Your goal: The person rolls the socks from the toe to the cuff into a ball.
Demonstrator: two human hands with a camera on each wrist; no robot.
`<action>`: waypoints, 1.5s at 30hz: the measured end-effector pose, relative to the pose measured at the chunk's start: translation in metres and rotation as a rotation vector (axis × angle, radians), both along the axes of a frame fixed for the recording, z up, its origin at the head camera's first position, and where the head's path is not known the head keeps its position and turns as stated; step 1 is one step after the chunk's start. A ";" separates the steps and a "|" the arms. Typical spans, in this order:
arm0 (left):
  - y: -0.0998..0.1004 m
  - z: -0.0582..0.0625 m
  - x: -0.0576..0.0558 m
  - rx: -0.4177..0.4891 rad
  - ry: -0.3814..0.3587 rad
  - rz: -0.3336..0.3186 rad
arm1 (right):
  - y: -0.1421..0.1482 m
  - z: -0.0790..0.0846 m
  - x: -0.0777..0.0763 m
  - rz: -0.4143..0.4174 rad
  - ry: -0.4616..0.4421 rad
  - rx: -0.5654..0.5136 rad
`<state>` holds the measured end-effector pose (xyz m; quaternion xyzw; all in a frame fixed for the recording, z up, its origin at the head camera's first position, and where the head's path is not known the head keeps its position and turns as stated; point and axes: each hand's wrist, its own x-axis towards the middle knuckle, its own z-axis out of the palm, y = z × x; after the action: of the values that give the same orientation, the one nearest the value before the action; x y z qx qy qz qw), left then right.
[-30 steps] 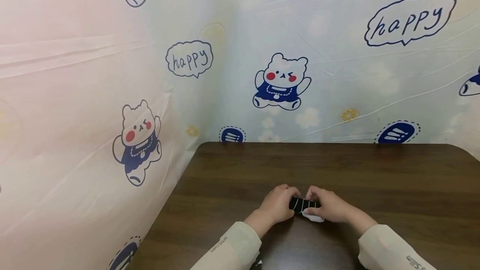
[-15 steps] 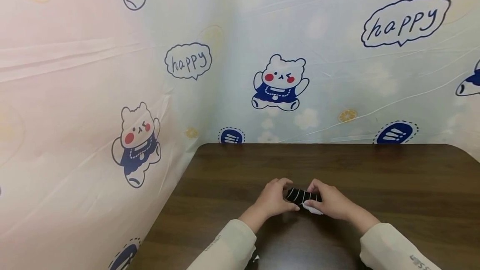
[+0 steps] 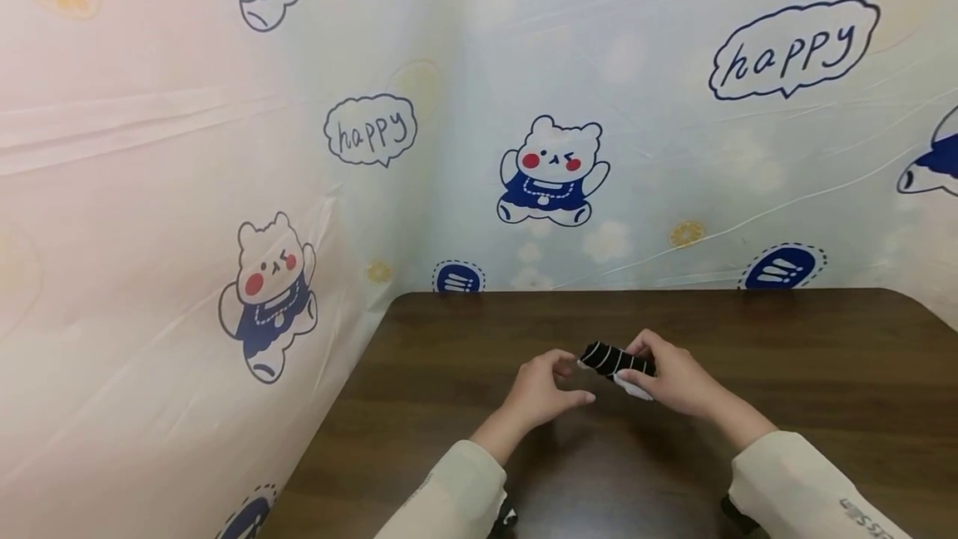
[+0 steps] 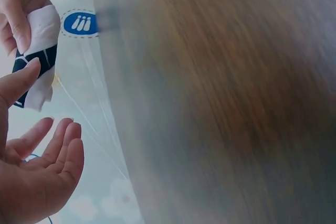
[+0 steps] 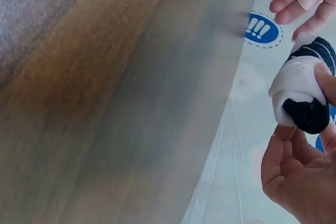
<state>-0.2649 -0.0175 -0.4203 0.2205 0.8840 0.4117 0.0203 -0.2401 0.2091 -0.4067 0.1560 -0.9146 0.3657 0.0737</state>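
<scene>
A rolled-up sock (image 3: 604, 358), black with thin white stripes and white parts, is held above the table. My right hand (image 3: 679, 374) grips its right end between thumb and fingers. In the right wrist view, the sock (image 5: 299, 82) shows a white layer wrapped round a dark core at one end. My left hand (image 3: 540, 389) is by the other end, fingers spread and relaxed, thumb apart. In the left wrist view, the left hand (image 4: 39, 171) holds nothing, palm turned up, below the sock (image 4: 42, 59). Whether a left fingertip touches the sock I cannot tell.
Beneath both hands lies a dark brown wooden table (image 3: 464, 331) with rounded far corners. Light patterned cloth (image 3: 419, 215) with cartoon bears hangs behind it and along its left side. Dark straps show by both sleeve cuffs.
My right hand has raised the sock and moved it away from me and slightly right. My left hand has let go of its left end, and its fingers have spread.
</scene>
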 end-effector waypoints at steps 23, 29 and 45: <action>0.026 0.010 0.006 0.433 -0.186 0.124 | -0.024 -0.007 0.016 -0.091 0.175 -0.111; 0.024 0.012 0.006 0.482 -0.212 0.118 | -0.031 -0.014 0.020 -0.094 0.167 -0.137; 0.015 0.014 0.003 0.392 -0.115 0.052 | -0.034 -0.017 0.022 -0.081 0.155 -0.142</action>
<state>-0.2623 -0.0022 -0.4063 0.1737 0.7898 0.5880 0.0168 -0.2183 0.1751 -0.4235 0.1412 -0.8835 0.4132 0.1696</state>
